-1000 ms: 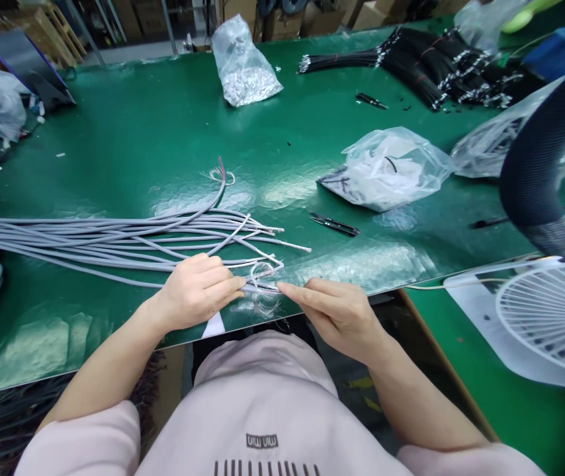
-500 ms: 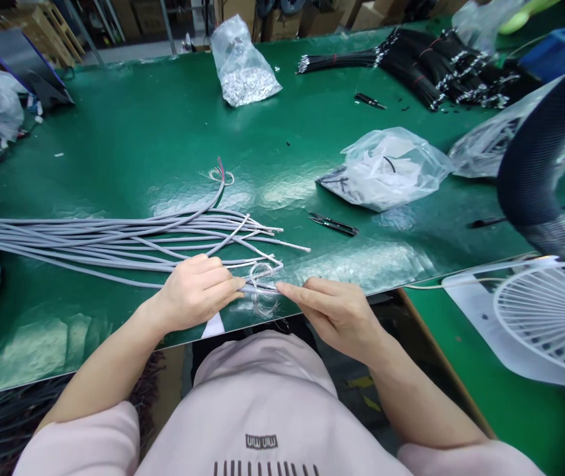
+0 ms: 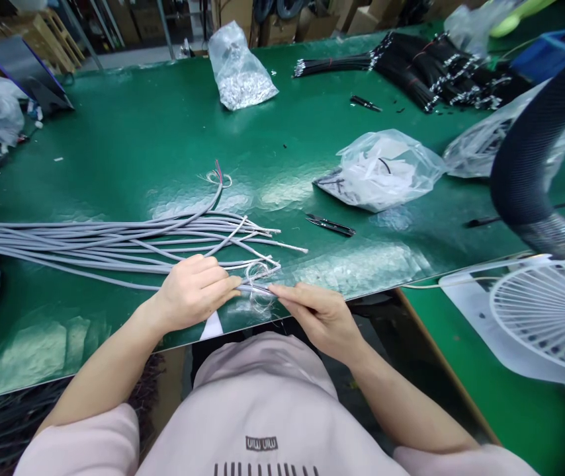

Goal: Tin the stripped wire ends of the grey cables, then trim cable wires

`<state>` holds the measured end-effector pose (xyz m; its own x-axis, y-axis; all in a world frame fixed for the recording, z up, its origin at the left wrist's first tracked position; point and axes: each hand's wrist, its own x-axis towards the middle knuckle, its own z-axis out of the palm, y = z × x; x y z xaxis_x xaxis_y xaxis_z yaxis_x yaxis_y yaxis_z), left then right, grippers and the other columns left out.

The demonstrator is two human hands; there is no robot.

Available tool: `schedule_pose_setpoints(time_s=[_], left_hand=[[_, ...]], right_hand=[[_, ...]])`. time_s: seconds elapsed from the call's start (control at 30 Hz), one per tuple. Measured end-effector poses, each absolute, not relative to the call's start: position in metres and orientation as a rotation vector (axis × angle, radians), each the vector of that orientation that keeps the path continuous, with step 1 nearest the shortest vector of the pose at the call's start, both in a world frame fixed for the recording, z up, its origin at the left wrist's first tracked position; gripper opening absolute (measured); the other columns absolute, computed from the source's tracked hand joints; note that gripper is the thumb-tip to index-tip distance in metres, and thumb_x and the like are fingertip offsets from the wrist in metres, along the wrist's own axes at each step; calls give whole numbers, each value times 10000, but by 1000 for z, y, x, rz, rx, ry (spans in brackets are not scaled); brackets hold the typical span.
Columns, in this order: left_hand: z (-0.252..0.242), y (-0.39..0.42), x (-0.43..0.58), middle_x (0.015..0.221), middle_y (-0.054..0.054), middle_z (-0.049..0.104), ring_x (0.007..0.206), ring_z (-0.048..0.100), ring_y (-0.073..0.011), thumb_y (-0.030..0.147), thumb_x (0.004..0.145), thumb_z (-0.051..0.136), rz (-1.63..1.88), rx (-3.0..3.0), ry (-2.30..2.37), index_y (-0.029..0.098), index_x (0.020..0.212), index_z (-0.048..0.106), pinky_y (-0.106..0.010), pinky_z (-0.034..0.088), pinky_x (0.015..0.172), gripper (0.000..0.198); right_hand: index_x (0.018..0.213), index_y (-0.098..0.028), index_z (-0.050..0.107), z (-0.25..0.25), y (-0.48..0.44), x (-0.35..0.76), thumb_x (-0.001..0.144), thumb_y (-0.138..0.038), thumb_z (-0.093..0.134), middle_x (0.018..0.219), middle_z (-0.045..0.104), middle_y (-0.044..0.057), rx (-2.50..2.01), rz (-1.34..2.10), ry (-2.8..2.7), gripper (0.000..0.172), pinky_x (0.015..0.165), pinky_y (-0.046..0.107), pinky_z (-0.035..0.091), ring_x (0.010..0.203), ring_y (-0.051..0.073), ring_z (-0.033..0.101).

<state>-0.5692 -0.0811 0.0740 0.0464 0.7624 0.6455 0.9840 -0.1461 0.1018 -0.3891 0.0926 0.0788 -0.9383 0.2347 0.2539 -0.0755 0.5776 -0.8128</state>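
Near the table's front edge, my left hand is closed around a grey cable close to its stripped end. Thin pale strands fan out in loops between my two hands. My right hand pinches the end of this cable with thumb and forefinger. Behind my left hand lies a bundle of grey cables, several with whitish stripped ends. One cable end curls up with reddish wires and loose strands. Black thread snips rest on the table right of the bundle.
On the green table lie a bag of small metallic parts, a clear bag, black cable bundles and a second cutter. A black hose and white fan are at right.
My right hand has shifted slightly left, its fingers folded closer together at the cable end. My left hand keeps its grip. The whole view has shifted a little.
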Motion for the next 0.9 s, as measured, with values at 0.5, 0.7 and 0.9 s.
schedule_pose_setpoints(time_s=[0.5, 0.7, 0.9], left_hand=[[74, -82, -570, 688, -18, 666, 601, 517, -133, 213, 863, 627, -822, -1969, -1757, 138, 929, 610, -277, 367, 548, 101], [73, -82, -569, 671, -7, 645, 606, 519, -129, 217, 880, 602, -811, -1972, -1760, 139, 950, 604, -273, 360, 546, 105], [68, -81, -569, 673, -15, 645, 605, 509, -136, 218, 873, 612, -781, -1977, -1779, 136, 915, 611, -281, 358, 543, 93]], right_hand=[[1019, -153, 748, 78, 98, -394, 789, -381, 675, 501, 519, -45, -676, 2264, -2222, 332, 351, 174, 259, 361, 30, 368], [1037, -148, 738, 77, 99, -396, 821, -374, 629, 497, 526, -46, -633, 2292, -2273, 331, 331, 164, 274, 344, 35, 374], [1033, -221, 747, 87, 99, -396, 886, -213, 538, 915, 756, 40, -267, 1435, -2606, 256, 687, 240, 545, 742, 137, 690]])
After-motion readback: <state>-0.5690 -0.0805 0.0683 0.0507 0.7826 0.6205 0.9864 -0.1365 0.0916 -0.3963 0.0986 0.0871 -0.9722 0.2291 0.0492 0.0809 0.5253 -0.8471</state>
